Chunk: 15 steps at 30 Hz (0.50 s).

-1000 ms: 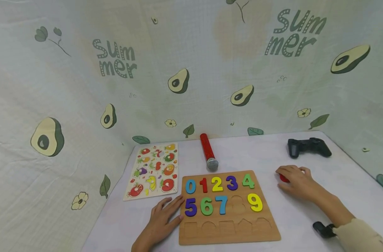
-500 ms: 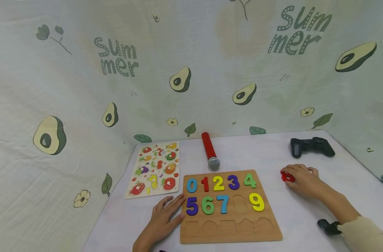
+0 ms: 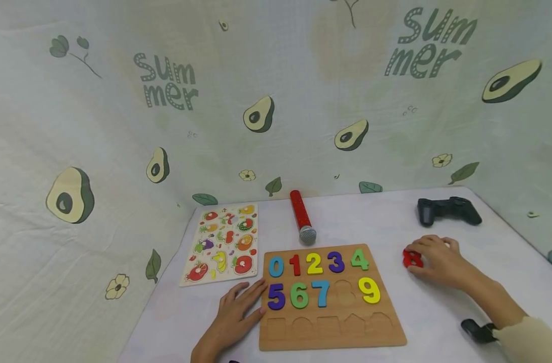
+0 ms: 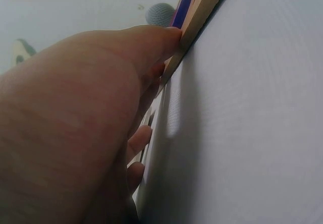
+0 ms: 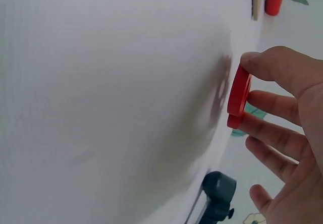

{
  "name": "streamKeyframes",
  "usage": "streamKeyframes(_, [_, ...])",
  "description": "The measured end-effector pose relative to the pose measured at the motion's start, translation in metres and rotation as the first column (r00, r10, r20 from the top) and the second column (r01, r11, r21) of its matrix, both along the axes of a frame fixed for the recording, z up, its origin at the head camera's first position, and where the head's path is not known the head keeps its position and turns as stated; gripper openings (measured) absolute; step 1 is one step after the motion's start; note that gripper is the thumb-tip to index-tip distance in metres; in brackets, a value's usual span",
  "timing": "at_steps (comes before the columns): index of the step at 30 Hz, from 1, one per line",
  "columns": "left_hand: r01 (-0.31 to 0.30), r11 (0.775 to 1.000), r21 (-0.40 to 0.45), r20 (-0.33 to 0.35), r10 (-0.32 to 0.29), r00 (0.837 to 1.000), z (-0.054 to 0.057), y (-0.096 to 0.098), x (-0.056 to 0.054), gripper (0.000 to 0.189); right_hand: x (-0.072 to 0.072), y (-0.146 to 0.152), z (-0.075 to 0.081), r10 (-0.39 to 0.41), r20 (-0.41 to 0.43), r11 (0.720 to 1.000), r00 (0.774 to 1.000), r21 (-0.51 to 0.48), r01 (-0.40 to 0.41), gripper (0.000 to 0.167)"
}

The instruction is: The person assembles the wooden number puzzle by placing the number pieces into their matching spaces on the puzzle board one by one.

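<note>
My right hand (image 3: 439,259) is at the right of the table, pinching a red number 8 puzzle piece (image 3: 412,258) between thumb and fingers. In the right wrist view, the thumb lies at one end of the red 8 (image 5: 239,90) and fingertips at its other side, with a shadow on the table beside it. A wooden number board (image 3: 330,333) lies in front of me, holding pieces 0 to 7 and a yellow 9 (image 3: 369,290). Between the 7 and the 9 is an 8-shaped recess (image 3: 344,293). My left hand (image 3: 232,315) rests with extended fingers at the board's left edge.
A fruit picture board (image 3: 221,242) lies at the back left. Behind the number board is a red microphone (image 3: 300,214). A black game controller (image 3: 448,210) sits at the back right, beyond my right hand. Printed cloth (image 3: 303,166) hangs behind the table.
The red 8, mostly covered by my right hand earlier, has come into sight at the fingertips and turned so its shape shows. My left hand stays at the board's edge.
</note>
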<state>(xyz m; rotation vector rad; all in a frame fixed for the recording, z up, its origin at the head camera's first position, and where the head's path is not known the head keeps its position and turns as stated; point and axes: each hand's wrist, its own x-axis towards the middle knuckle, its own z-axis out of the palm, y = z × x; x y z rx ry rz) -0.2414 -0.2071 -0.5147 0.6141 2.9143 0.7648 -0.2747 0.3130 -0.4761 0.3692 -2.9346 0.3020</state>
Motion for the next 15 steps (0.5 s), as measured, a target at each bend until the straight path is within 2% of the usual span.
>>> streamKeyframes(7, [0.005, 1.0, 0.005, 0.004, -0.005, 1.0, -0.002, -0.001, 0.0, 0.06, 0.007, -0.014, 0.009, 0.045, -0.053, 0.999, 0.998, -0.018, -0.046, 0.045])
streamKeyframes(15, [0.004, 1.0, 0.016, 0.019, -0.004, 1.0, 0.001, -0.001, 0.002, 0.06, 0.016, -0.029, 0.016, 0.067, -0.069, 0.997, 0.995, -0.029, -0.069, 0.044])
